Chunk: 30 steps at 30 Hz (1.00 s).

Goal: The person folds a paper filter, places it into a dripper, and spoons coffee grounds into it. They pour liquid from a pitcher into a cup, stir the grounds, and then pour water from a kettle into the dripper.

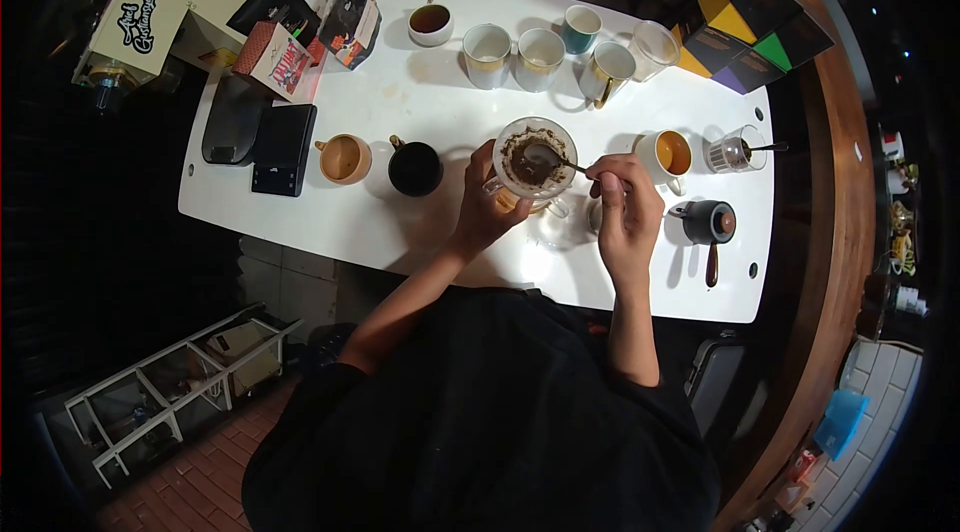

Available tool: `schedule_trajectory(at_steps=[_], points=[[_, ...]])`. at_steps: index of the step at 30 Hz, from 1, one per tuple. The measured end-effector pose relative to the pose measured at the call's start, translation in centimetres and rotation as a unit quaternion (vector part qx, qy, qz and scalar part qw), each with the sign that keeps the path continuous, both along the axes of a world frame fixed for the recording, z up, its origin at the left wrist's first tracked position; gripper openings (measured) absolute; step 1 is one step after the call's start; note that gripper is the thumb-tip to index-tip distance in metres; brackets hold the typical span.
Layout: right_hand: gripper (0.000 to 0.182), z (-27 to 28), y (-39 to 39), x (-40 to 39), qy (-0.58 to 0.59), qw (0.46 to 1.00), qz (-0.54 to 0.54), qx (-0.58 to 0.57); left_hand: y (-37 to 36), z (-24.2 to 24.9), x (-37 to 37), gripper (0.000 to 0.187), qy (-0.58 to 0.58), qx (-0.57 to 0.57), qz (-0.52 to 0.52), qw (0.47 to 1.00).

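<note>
My left hand [484,204] is wrapped round the side of a clear coffee dripper [553,128], fingers closed on it. Wet dark coffee grounds [526,172] cling inside its pale lining. In my right hand [627,202] is a metal spoon [570,164], pinched by the handle, its bowl down in the grounds. Under the dripper, partly hidden, something clear with an amber tint and a glass handle [558,209] shows. A black mug [415,168] stands to the left of my left hand, and a white cup of amber liquid [671,153] is just right of my right hand.
Several mugs [487,57] line the far side of the white table [400,97]. A brown cup [345,159] and black scale [284,149] sit left. On the right are a glass with a spoon [730,154] and a dark pot with a handle [709,222]. Boxes [740,27] stand at the far corners.
</note>
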State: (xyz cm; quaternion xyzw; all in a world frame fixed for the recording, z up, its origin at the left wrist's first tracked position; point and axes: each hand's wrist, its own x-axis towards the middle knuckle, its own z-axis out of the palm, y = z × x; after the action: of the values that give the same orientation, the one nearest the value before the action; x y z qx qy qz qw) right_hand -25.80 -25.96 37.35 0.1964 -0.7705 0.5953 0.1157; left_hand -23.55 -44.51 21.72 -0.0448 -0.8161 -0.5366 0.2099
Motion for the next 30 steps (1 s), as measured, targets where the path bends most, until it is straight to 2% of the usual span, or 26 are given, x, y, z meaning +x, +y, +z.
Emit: schedule_trajectory(at_steps=[2,6,8,11,12,14,18,20,23,30], points=[[0.004,0.5,-0.2,0.6,0.022,1.000,-0.014,0.007,-0.1,-0.1,-0.1,0.073,0.009,-0.021,0.007,1.000],[0.014,1.8,-1.8,1.6,0.082,0.995,-0.006,0.055,-0.3,0.0,-0.3,0.077,0.029,0.009,-0.027,0.999],[0.014,1.9,-2.5,1.9,0.121,0.990,0.018,0.070,-0.7,0.1,-0.2,0.085,0.065,-0.091,-0.031,0.993],[0.013,1.7,-3.2,1.8,0.117,0.990,0.029,0.077,-0.8,-1.2,-0.5,0.091,0.065,-0.080,-0.042,0.994],[0.012,1.6,-3.4,1.7,0.116,0.989,0.034,0.087,-0.6,-0.9,-0.5,0.091,0.065,-0.080,-0.043,0.994],[0.011,1.2,-3.5,1.5,0.119,0.988,0.026,0.094,-0.1,-0.4,-0.2,0.090,0.016,0.075,-0.035,0.996],[0.010,0.9,-3.3,1.3,0.102,0.988,0.000,0.118,-0.3,-0.7,-0.3,0.087,0.010,0.029,-0.021,0.999],[0.010,1.0,-3.3,1.4,0.100,0.988,-0.005,0.114,-0.6,-0.8,-0.5,0.087,0.032,-0.044,-0.019,0.998],[0.010,1.7,-3.5,1.9,0.116,0.990,0.000,0.087,-0.9,-1.0,-0.6,0.088,0.075,-0.096,-0.035,0.992],[0.011,1.0,-3.6,1.3,0.092,0.990,0.002,0.104,-0.4,-0.8,-0.3,0.074,0.017,-0.019,-0.019,0.999]])
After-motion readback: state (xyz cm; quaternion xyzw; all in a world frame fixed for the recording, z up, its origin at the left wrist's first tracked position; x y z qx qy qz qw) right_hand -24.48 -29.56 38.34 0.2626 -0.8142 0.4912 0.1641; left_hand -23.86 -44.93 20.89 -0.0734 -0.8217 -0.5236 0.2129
